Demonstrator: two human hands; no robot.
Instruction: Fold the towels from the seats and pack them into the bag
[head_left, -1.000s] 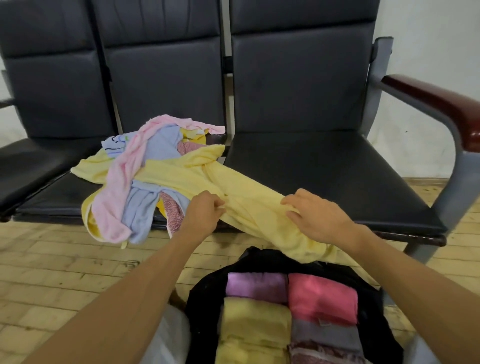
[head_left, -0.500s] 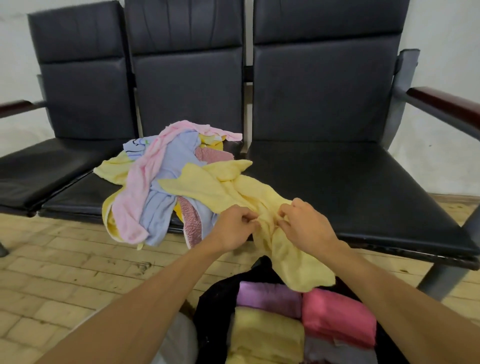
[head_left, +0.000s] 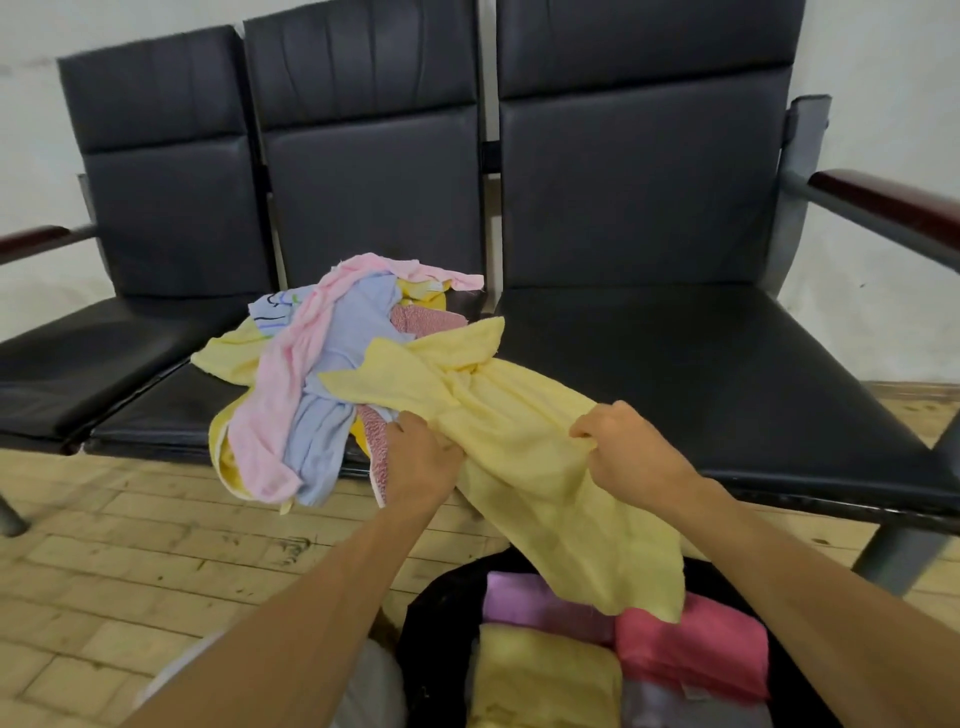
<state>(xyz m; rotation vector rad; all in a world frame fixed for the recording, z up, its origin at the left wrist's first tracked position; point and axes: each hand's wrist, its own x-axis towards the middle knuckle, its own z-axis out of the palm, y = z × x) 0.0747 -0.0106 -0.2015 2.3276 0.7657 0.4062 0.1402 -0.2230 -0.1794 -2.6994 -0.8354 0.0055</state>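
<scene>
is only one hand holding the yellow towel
No, the left hand and the right hand both grip the yellow towel, which spreads between them above the bag.

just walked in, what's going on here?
A person holds one yellow towel stretched between both hands: the left hand and the right hand each grip its upper edge. It is not yet folded. Its far end lies against the towel pile on the middle seat, and its lower end hangs over the open black bag, which already holds folded towels.
</scene>
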